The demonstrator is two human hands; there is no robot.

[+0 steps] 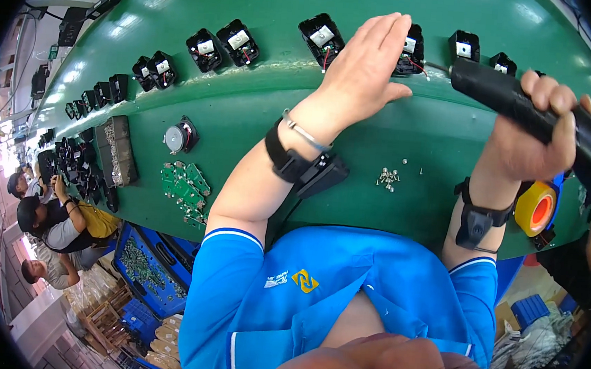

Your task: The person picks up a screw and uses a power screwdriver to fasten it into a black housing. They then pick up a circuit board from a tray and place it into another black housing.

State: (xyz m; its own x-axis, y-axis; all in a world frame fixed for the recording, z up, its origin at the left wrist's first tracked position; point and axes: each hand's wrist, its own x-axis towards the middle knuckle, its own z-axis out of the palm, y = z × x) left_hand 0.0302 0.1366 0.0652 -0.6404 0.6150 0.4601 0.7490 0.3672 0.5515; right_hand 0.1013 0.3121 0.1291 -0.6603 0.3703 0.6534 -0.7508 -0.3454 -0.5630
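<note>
My right hand point(535, 137) is wrapped around a black electric screwdriver point(500, 96), its bit pointing left toward a black plastic housing point(411, 51). Beside that housing, my left hand point(367, 69) has its fingers stretched out and its thumb apart. It partly covers the housing, and whether it touches it I cannot tell. Inside the housing sits a whitish metal part, with thin red wires by its edge. Another open housing point(322, 39) stands just left of my hand, and one more point(464, 46) is farther right. Small screws point(389, 179) lie loose on the green table point(445, 134) between my forearms.
More housings point(237, 41) line the conveyor to the left. A round speaker point(180, 136), green circuit boards point(185, 186) and a compartment tray of small parts point(116, 149) lie left of me. Yellow tape point(535, 209) is at right. Co-workers point(50, 221) sit far left; another person's arm shows at far right.
</note>
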